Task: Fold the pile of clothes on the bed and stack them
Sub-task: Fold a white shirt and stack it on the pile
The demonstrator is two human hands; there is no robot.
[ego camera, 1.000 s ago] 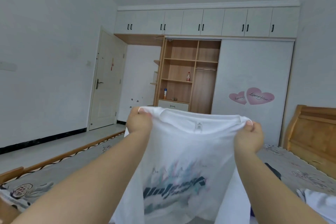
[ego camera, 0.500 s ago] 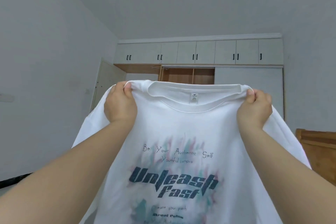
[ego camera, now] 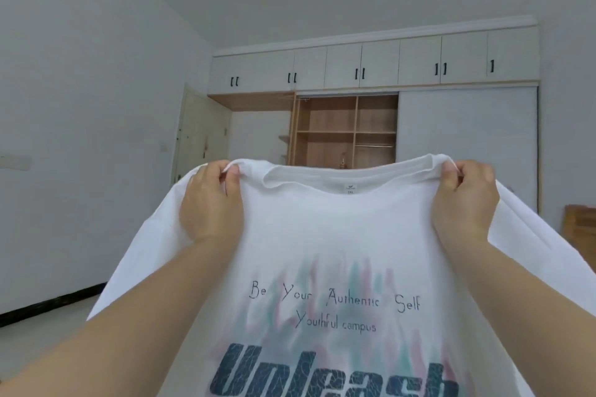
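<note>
While the left hand (ego camera: 211, 203) and right hand (ego camera: 464, 200) pinch the shoulders of a white printed cotton T-shirt (ego camera: 338, 251) held up unfolded, folding looks barely begun, with no stack visible.

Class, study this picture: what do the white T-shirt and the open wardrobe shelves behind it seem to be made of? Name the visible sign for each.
White T-shirt: seemingly soft knit cotton or a blend, matte; it drapes and puckers at each hand's grip, with a ribbed collar. Open wardrobe shelves: wood or wood-look laminate, smooth and matte; brown grain tone and straight flat panels. Which of the two cannot be told.
</note>
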